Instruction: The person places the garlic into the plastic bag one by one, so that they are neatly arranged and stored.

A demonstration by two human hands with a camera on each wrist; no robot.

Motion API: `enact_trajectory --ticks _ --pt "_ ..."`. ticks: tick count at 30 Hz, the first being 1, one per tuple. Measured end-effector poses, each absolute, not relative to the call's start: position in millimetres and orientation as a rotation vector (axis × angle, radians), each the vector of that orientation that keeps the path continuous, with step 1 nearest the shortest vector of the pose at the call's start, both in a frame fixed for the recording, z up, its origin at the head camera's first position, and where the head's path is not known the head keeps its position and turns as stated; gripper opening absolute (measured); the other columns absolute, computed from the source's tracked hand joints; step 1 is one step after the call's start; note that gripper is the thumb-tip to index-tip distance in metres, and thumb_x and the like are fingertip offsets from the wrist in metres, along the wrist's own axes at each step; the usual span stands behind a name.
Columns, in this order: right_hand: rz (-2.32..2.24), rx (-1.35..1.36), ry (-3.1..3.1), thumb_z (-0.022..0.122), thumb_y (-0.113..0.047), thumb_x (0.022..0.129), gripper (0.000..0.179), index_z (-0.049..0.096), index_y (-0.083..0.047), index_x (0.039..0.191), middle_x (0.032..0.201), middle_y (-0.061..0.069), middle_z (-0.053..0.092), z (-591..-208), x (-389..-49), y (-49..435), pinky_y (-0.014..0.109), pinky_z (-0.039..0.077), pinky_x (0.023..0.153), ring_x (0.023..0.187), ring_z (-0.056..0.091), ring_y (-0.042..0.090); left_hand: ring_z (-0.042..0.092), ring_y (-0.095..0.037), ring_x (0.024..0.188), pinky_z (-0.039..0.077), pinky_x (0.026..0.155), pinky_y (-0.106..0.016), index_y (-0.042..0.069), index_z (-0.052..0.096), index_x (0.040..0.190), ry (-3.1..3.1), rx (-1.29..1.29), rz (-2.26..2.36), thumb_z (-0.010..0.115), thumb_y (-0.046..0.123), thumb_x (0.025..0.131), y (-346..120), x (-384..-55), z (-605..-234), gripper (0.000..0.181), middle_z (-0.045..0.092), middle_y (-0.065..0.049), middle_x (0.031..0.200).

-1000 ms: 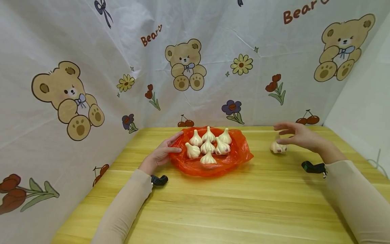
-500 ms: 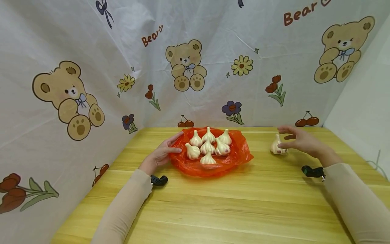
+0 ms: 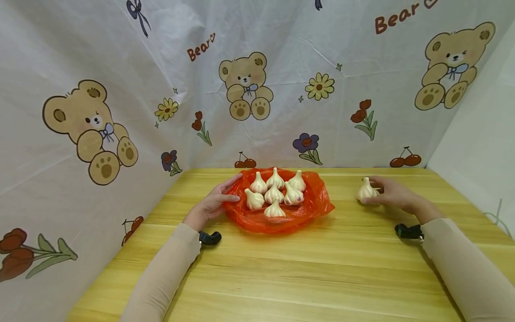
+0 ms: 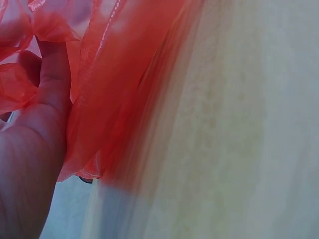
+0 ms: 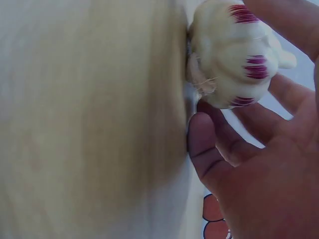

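Note:
In the head view, a red plastic bag (image 3: 277, 225) lies spread on the table, with several garlic bulbs (image 3: 275, 195) inside it. My left hand (image 3: 209, 205) holds the bag's left edge, thumb on the near side and fingers along the rim. Thin red film (image 4: 124, 74) drapes past the fingers in the left wrist view. Off to the right, a single garlic bulb (image 3: 365, 193) stands upright on the wood. My right hand (image 3: 396, 195) has its fingers behind this bulb and its thumb in front. Purple streaks mark the bulb (image 5: 234, 59) in the right wrist view.
The wooden table (image 3: 281, 273) runs back to a white curtain (image 3: 281, 125) printed with bears and flowers. A white wall (image 3: 483, 156) stands at the right, with a thin cable (image 3: 499, 217) near it. Black wrist devices (image 3: 408, 231) sit under both wrists.
My right hand has come down from above the lone garlic bulb and closed in around its right side. The left hand and the bag have stayed still.

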State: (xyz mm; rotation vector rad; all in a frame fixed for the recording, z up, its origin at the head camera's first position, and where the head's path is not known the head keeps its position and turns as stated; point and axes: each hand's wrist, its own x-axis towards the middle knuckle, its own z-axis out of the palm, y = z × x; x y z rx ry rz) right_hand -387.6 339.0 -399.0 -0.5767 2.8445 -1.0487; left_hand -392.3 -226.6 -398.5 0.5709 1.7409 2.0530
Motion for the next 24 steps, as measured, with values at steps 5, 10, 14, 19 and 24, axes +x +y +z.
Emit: enact_trajectory --ticks 5,10,14,19,24 --pt "-1.031 -0.591 2.824 0.078 -0.033 0.092 0.079 0.040 0.001 0.152 0.142 0.026 0.056 -402.4 -388.2 338.2 0.017 0.047 0.091 0.123 0.053 0.034 0.026 -0.038 0.155 0.050 0.108 -0.044 0.023 0.019 0.166 1.755 0.572 2.051 0.055 -0.010 0.095 -226.9 -392.5 -398.9 0.086 0.017 -0.007 0.173" --pt "-1.005 -0.582 2.837 0.075 -0.034 0.094 0.067 0.048 -0.001 0.145 0.128 0.018 0.060 -403.7 -386.1 337.7 0.022 0.045 0.088 0.112 0.053 0.028 0.025 -0.038 0.156 0.050 0.109 -0.045 0.023 0.021 0.166 1.757 0.560 2.049 0.055 -0.010 0.096 -225.8 -391.5 -398.9 0.085 0.018 -0.007 0.173" --pt "-1.000 -0.576 2.834 0.074 -0.035 0.095 0.060 0.052 -0.003 0.141 0.117 0.013 0.060 -403.9 -383.9 337.8 0.028 0.045 0.087 0.104 0.052 0.025 0.024 -0.037 0.156 0.050 0.108 -0.043 0.023 0.024 0.166 1.746 0.544 2.058 0.055 -0.010 0.096 -224.3 -391.5 -398.9 0.083 0.020 -0.005 0.173" --pt "-0.982 -0.554 2.847 0.073 -0.035 0.095 0.068 0.047 -0.001 0.148 0.126 0.015 0.059 -405.3 -382.2 339.5 0.032 0.044 0.090 0.108 0.051 0.026 0.023 -0.038 0.157 0.052 0.108 -0.041 0.023 0.022 0.166 1.749 0.551 2.054 0.055 -0.009 0.096 -223.6 -391.9 -399.4 0.084 0.019 -0.005 0.173" --pt "-0.989 -0.555 2.851 0.074 -0.035 0.095 0.066 0.049 -0.002 0.146 0.124 0.015 0.060 -406.1 -382.8 341.5 0.031 0.045 0.088 0.107 0.052 0.025 0.023 -0.038 0.156 0.050 0.107 -0.042 0.022 0.023 0.166 1.750 0.546 2.061 0.056 -0.009 0.095 -223.9 -391.5 -398.3 0.084 0.019 -0.005 0.173"
